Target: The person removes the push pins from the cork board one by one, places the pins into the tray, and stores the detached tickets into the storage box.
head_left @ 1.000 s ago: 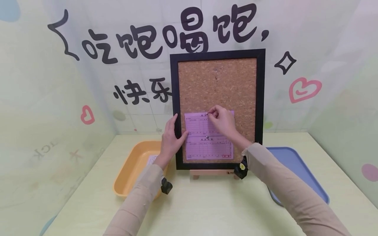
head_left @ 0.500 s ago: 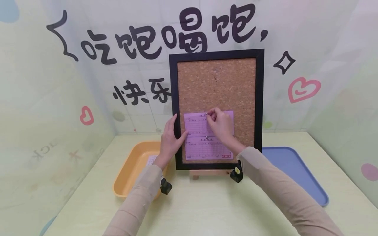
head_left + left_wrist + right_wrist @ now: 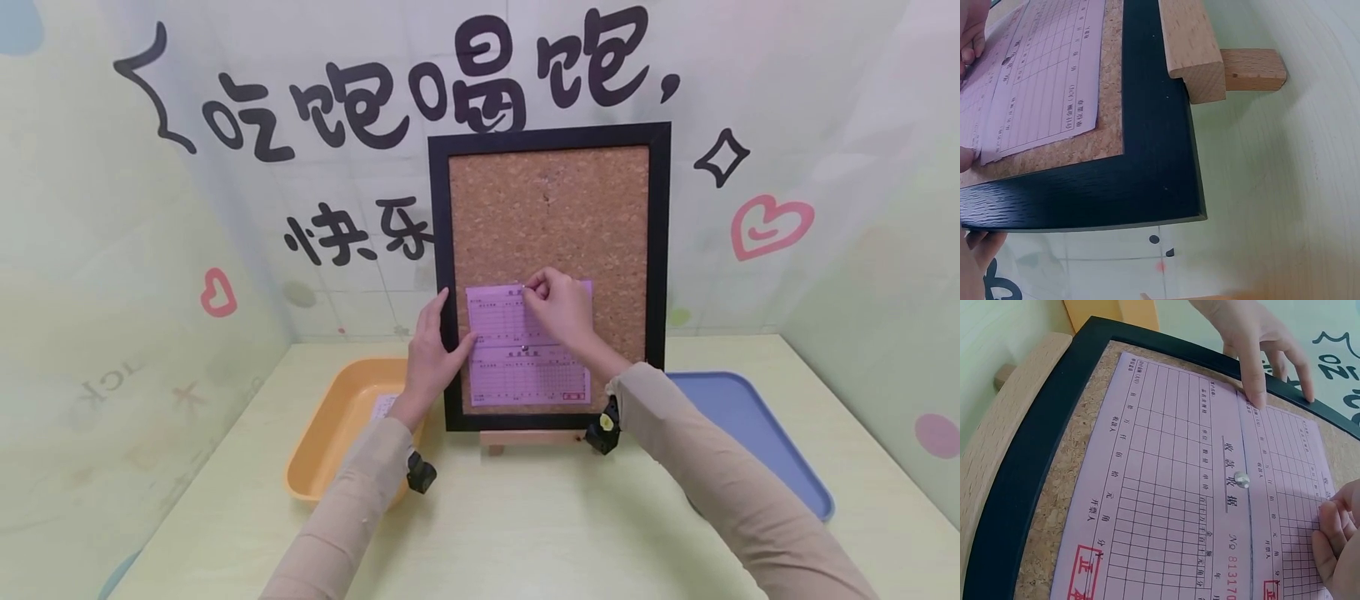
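Observation:
A black-framed corkboard (image 3: pixel 551 225) stands upright on a small wooden easel (image 3: pixel 532 437). Two purple printed receipt slips lie against its lower part, the upper slip (image 3: pixel 495 318) just above the lower slip (image 3: pixel 532 379). One pushpin (image 3: pixel 1242 480) sits at the top middle of the lower slip. My right hand (image 3: pixel 562 312) pinches another small pin (image 3: pixel 522 287) at the upper slip's top edge; the fingers mostly cover it. My left hand (image 3: pixel 433 358) grips the frame's left side, thumb on the slips' left edge and fingers behind the frame.
To the left, a yellow tray (image 3: pixel 322 442) has a white printed paper (image 3: pixel 383 406) in it, partly behind the left arm. A blue tray (image 3: pixel 738 425) lies to the right, partly under the right arm. A printed wall (image 3: pixel 360 308) rises behind the board.
Very little differs. My right wrist has shifted and turned slightly while its fingertips stay on the pin at the upper slip's top edge. The left hand keeps its hold.

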{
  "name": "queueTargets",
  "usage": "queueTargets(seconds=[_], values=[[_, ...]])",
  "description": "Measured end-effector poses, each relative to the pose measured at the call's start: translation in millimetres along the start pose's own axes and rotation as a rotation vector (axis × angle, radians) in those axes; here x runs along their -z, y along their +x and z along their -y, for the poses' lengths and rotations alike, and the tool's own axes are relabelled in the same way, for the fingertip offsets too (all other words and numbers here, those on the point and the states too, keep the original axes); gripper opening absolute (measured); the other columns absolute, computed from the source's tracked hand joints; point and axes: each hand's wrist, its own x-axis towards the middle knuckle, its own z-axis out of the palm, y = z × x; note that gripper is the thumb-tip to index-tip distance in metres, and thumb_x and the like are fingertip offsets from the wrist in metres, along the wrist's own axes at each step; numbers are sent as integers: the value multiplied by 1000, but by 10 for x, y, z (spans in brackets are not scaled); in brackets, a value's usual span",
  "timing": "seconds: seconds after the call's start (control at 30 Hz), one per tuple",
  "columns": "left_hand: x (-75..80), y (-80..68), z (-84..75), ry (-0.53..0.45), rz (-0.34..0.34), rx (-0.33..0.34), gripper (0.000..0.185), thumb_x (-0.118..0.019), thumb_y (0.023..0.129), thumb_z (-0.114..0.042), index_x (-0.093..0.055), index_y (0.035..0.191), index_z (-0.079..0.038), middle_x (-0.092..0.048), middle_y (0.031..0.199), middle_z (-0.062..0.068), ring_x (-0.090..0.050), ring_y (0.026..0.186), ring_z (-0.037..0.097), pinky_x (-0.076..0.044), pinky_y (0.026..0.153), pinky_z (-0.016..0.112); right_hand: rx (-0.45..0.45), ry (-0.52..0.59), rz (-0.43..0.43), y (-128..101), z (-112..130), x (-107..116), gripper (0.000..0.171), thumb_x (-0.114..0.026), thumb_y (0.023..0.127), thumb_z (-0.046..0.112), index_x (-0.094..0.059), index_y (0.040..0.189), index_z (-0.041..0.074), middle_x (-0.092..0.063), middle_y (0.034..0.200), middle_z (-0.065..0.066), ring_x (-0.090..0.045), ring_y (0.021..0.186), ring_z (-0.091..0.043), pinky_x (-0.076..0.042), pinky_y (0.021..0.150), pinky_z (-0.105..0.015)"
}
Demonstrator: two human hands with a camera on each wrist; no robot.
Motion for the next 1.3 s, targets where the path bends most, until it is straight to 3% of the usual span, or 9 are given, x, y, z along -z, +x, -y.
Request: queueTargets(seconds=[0.3, 0.93, 1.3], values=[[17, 14, -15, 3, 22, 11, 73, -69, 80, -19, -29, 140, -7, -39, 136, 16, -41, 123, 28, -35, 101, 39, 1, 1, -11, 2, -24, -15, 9, -61, 80, 14, -65, 81, 6, -58, 60, -1, -49, 52, -13, -37, 52, -24], [24, 24, -14, -4, 11, 30, 74, -71, 79, -20, -31, 140, -8, -41, 136, 15, -41, 123, 27, -36, 101, 39, 105, -8, -62, -33, -41, -46, 7, -61, 81, 11, -64, 82, 4, -60, 63, -4, -51, 53, -14, -38, 53, -25], [21, 30, -5, -15, 17, 28, 77, -72, 77, -21, -30, 140, -8, -40, 136, 15, -40, 124, 27, -36, 101, 39, 91, -19, 73, 2, -44, 44, 8, -62, 83, 11, -62, 87, 4, -57, 66, -4, -49, 56, -14, -36, 52, -25]])
